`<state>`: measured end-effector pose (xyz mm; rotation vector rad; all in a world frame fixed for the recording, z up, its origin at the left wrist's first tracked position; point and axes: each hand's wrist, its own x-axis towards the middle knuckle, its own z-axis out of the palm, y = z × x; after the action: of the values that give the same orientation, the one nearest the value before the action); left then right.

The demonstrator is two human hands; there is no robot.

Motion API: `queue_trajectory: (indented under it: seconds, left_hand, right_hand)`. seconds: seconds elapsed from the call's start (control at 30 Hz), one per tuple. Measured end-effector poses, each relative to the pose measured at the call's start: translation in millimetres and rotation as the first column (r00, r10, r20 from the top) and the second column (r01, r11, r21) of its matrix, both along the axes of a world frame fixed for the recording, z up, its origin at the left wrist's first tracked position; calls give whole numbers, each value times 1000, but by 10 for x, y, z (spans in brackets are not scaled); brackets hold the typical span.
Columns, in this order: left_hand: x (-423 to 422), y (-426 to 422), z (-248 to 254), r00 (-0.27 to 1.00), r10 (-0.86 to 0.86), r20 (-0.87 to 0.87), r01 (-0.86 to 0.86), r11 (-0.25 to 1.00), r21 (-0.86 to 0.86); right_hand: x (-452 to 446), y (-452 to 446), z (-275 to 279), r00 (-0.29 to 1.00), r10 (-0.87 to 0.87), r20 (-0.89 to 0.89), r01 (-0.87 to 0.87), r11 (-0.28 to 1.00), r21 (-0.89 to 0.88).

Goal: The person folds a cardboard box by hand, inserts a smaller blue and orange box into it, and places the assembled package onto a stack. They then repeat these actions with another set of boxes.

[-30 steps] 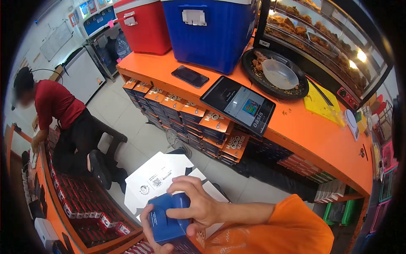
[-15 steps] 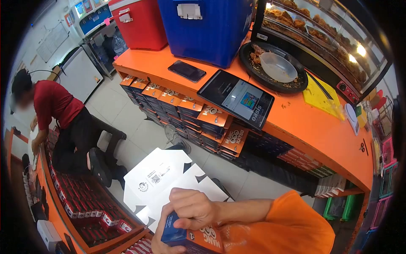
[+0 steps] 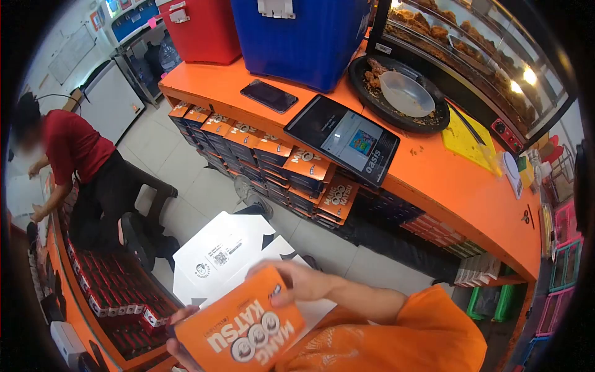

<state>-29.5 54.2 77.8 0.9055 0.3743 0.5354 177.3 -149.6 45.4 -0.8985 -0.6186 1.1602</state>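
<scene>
An orange and blue printed box (image 3: pixel 238 325) is held between my two hands, its lettered orange face turned up. My left hand (image 3: pixel 180 338) is wrapped round the box's left end, partly hidden and slightly blurred. Fingers of my right hand (image 3: pixel 294 282) grip the box's upper right edge. Below the box lies a stack of flat white cardboard blanks (image 3: pixel 226 251) with a printed logo and a code square; the box covers part of the top sheet.
An orange counter (image 3: pixel 446 180) carries a tablet (image 3: pixel 344 139), a phone (image 3: pixel 269 96), a black tray (image 3: pixel 427 124) and a blue cooler (image 3: pixel 297 43). Folded boxes (image 3: pixel 266 146) fill the shelf beneath. A person in red (image 3: pixel 77 142) bends at the left counter.
The box has turned in my hands from its blue end to its orange lettered face. My right hand has shifted to its upper edge. The person in red has reached further forward.
</scene>
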Motion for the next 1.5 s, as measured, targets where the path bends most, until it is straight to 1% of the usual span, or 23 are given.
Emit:
queue_trajectory:
  seconds: [0.03, 0.1, 0.13, 0.17, 0.23, 0.33, 0.43, 0.5, 0.57, 0.7, 0.77, 0.97, 1.03, 1.1, 1.13, 1.23, 1.27, 1.3, 1.33, 1.37, 1.43, 1.47, 1.5]
  left_hand:
    - [95, -177, 119, 1000, 1, 6, -1, 1000, -3]
    - [236, -397, 297, 901, 191, -389, -24, 918, 396]
    - [266, -290, 114, 952, 108, -285, 152, 644, 750]
    - [406, -393, 18, 959, 223, -176, -26, 686, 727]
    - [460, -366, -342, 901, 418, -113, -222, 671, 708]
    - [510, -369, -722, 848, 530, 27, -358, 535, 766]
    - [523, -421, -728, 844, 530, 77, -424, 574, 701]
    - [512, -367, -750, 846, 524, 100, -431, 561, 707]
    - [525, -309, -782, 834, 525, 170, -439, 445, 781]
    - [515, -283, -692, 883, 456, 114, -355, 486, 799]
    - [519, -293, -602, 924, 382, 4, -248, 593, 766]
    - [560, -394, -468, 905, 418, -83, -177, 546, 819]
    - [566, -341, -408, 919, 368, -142, -141, 641, 755]
    - [579, -314, -323, 929, 322, -181, -83, 659, 748]
    - [627, -325, -254, 942, 271, -199, -39, 676, 736]
    - [658, -444, -176, 953, 199, -229, 12, 729, 684]
    - [656, -499, -213, 943, 222, -249, 41, 664, 747]
    - [641, -565, -246, 931, 249, -268, 72, 593, 802]
    - [615, -683, -347, 939, 200, -279, 109, 596, 795]
    - [648, -796, -369, 942, 81, -327, 222, 580, 784]
    - [776, -1088, -418, 934, -57, -354, 337, 477, 812]
    - [872, -1243, -465, 938, -76, -338, 339, 403, 850]
    - [935, -1343, -498, 942, -67, -330, 327, 415, 849]
  right_hand:
    - [73, -33, 3, 1000, 1, 6, -1, 1000, -3]
    - [176, -72, 6, 952, -244, 183, 219, 965, 148]
    - [186, -63, -17, 879, -296, 373, 259, 955, 147]
    - [174, -37, -83, 882, -290, 371, 254, 956, 143]
    - [134, 79, -272, 701, -487, 521, 397, 873, 282]
    - [28, 215, -383, 619, -594, 514, 483, 804, 346]
    - [13, 206, -467, 576, -620, 533, 486, 784, 387]
    - [18, 254, -426, 568, -603, 560, 449, 798, 402]
    - [-9, 300, -325, 580, -606, 544, 480, 794, 373]
    - [-67, 282, -341, 559, -552, 619, 468, 826, 314]
    - [-85, 317, -400, 616, -583, 530, 504, 809, 303]
    - [-4, 243, -453, 737, -524, 426, 459, 852, 252]
    - [108, 164, -450, 643, -509, 572, 420, 859, 292]
    - [192, -61, -274, 310, -270, 912, 272, 944, 187]
    - [203, -168, -229, 329, -271, 905, 303, 938, 171]
    - [191, -733, -334, 329, -511, 794, 654, 730, 199]
    - [157, -977, -455, 268, -588, 763, 799, 579, 165]
    - [96, -1161, -554, 363, -668, 650, 850, 523, 63]
    - [48, -1325, -663, 428, -741, 517, 879, 476, -45]
    - [-24, -1518, -801, 435, -729, 528, 873, 486, -48]
    - [-128, -1836, -1115, 556, -692, 461, 800, 295, -522]
    - [-124, -1889, -1262, 559, -681, 473, 802, 300, -516]
    - [-113, -1922, -1411, 486, -815, 317, 773, 232, -591]
